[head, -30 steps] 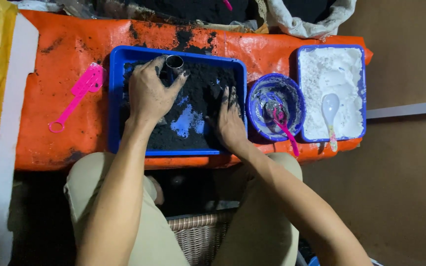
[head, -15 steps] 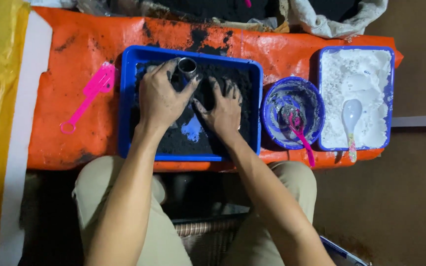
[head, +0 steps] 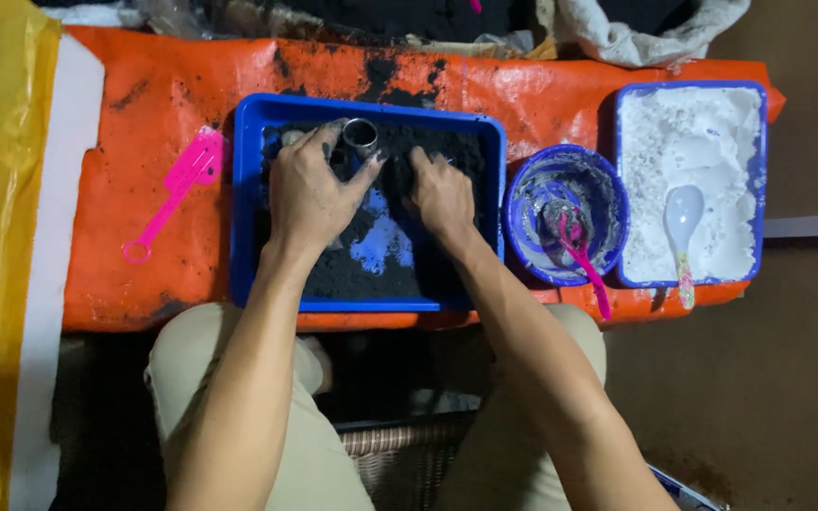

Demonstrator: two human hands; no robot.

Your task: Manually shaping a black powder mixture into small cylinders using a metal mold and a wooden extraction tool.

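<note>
A blue rectangular tray (head: 248, 208) sits on an orange sheet and holds black powder. Patches of bare blue bottom show in its middle. My left hand (head: 310, 194) lies palm down in the powder, fingers spread, with fingertips beside a small grey metal cylinder (head: 360, 135) at the tray's far side. My right hand (head: 442, 197) also rests palm down in the powder, just right of the cylinder, fingers pointing away from me. Neither hand grips anything.
A pink plastic scoop (head: 177, 189) lies left of the tray. To the right stand a round blue bowl (head: 608, 203) with a pink spoon (head: 579, 255) and a blue tray (head: 755, 180) of white powder with a white spoon (head: 682, 222). My knees are below the orange sheet (head: 144, 95).
My right hand has slid from the tray's right edge toward the middle, up near the cylinder. The left hand stays by the cylinder.
</note>
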